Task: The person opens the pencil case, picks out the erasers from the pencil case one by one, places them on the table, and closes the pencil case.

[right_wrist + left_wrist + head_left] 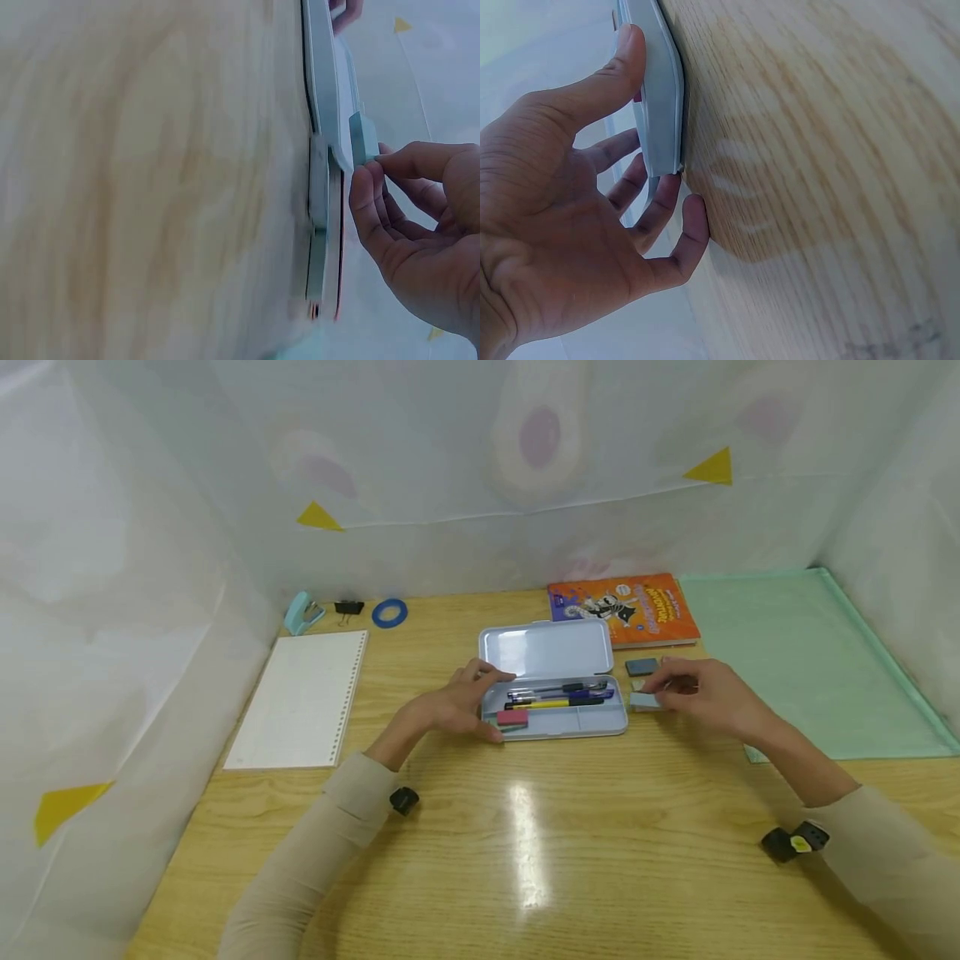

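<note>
A light-blue pencil case [603, 722] lies with its lid [546, 649] tipped back, holding several pens [558, 702] and a pink eraser [512, 718]. My left hand [459, 700] grips its left end; in the left wrist view the thumb [632, 60] lies along the front wall and the other fingers bend round the end. Just right of the case, my right hand [708, 697] pinches a small light-blue eraser [363, 137] between thumb and forefinger. A dark eraser [641, 667] lies behind those fingertips. In the right wrist view a greyish block [319, 180] sits below the held eraser.
Behind the case is an orange book [656, 610], with a green mat [817, 668] to the right. At the left lie a punched paper pad [296, 697], a stapler [300, 612], a black binder clip [348, 607] and a blue tape ring [378, 621]. White sheeting [450, 560] encloses the table.
</note>
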`<state>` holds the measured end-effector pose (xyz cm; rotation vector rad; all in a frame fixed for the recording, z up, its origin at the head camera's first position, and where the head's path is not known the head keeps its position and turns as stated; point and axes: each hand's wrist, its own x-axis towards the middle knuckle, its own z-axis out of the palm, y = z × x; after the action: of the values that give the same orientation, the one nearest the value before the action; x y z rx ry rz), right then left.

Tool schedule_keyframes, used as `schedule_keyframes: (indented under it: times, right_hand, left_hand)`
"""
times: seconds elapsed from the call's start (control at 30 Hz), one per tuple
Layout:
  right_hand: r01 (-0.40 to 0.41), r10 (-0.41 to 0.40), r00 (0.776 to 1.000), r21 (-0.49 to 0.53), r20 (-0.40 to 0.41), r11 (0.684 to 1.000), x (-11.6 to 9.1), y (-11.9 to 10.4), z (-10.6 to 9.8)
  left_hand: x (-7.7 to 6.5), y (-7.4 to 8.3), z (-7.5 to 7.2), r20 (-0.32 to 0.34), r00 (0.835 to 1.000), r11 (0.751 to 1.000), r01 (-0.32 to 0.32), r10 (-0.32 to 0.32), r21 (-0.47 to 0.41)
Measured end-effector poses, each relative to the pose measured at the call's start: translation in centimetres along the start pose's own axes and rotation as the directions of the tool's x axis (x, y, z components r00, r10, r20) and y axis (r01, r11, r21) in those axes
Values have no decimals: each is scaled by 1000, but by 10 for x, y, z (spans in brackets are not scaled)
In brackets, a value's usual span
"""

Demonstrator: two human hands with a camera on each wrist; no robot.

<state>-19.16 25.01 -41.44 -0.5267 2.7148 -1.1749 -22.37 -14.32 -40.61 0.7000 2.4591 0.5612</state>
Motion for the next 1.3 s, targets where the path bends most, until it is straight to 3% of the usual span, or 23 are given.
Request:
schedule_keyframes:
  times: [0.3,0.57,0.8,1.1,1.3]
  right_hand:
    - [-64,62,998,-99,-16,993,-22,33,-36]
    - [-53,56,998,-77,33,996,-28,47,-42]
    - [29,-26,999,-78,32,997,-22,49,-36]
    - [-8,11,1000,-111,29,994,-15,42,-40]
    - [-10,11,999,-33,30,999,-6,25,-37]
  left_hand:
    - [-1,1,0,-1,1000,1000,8,-8,-3]
    - [0,0,-1,-5,1000,1000,9,-9,-5]
    - [1,-1,1,1,1000,1000,9,-9,-3]
    - [2,0,0,1,1000,1000,-2,2,2]
    - [1,0,-1,4,1000,1000,0,0,-2]
